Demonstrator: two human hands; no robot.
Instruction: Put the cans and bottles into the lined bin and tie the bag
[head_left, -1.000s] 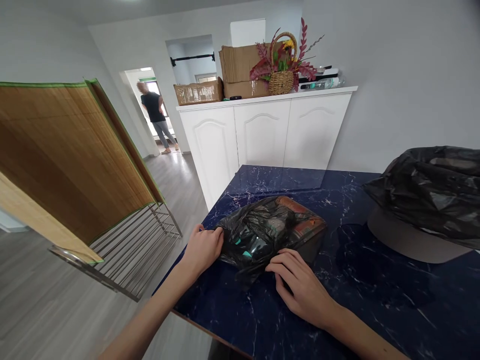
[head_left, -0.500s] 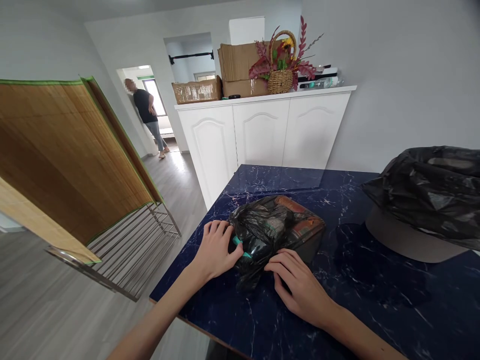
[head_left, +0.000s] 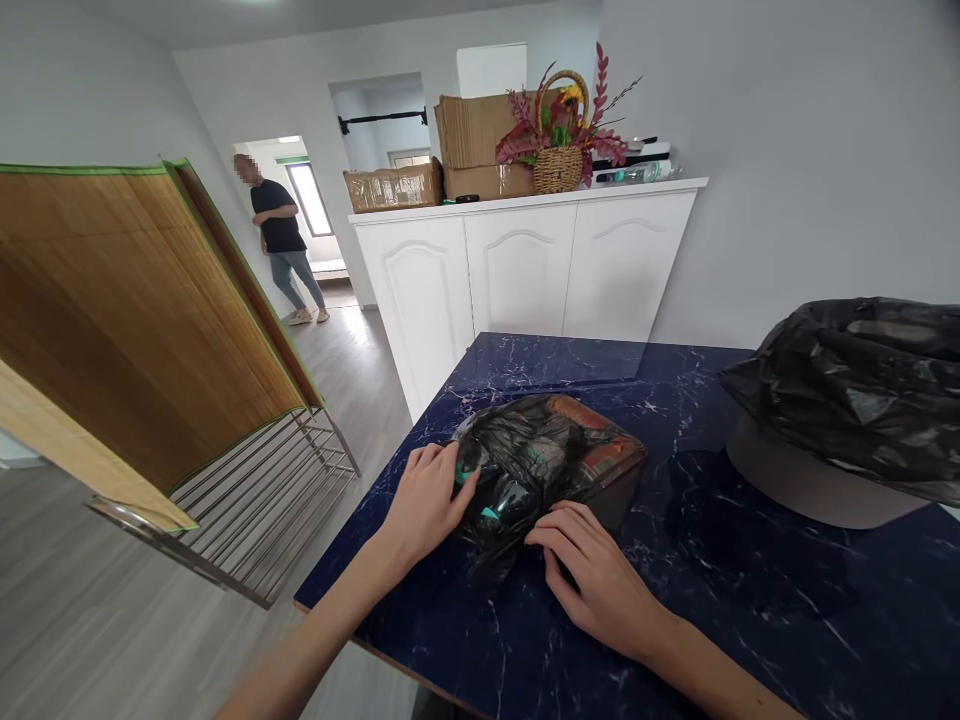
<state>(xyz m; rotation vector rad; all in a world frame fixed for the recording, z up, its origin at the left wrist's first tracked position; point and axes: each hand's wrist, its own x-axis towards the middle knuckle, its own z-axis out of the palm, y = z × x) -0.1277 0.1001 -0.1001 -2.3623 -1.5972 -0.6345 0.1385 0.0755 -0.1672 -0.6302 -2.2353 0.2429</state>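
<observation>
A thin black plastic bag (head_left: 517, 440) lies on the dark blue marbled table (head_left: 757, 620). Through its film shows a boxy item with reddish-brown print (head_left: 592, 430). Bits of teal and a shiny dark surface show at the bag's near left part; what they belong to I cannot make out. My left hand (head_left: 424, 500) grips the bag's left side, fingers curled over the film and thumb near the teal. At the near edge, my right hand (head_left: 592, 570) pinches the film with bent fingers. The fingertips of both hands are partly hidden against the bag.
A grey bin (head_left: 810, 485) lined with a black bag stands at the table's right. Left of the table, a bamboo mat (head_left: 150, 320) hangs over a metal rack (head_left: 255, 510). Behind are a white cabinet (head_left: 517, 265) with boxes and a flower basket (head_left: 559, 168), and a standing person (head_left: 281, 225).
My left thumb has shifted up and left over the bag, and less teal shows beside it. My right hand is nearly still. The person in the background has straightened up and moved an arm.
</observation>
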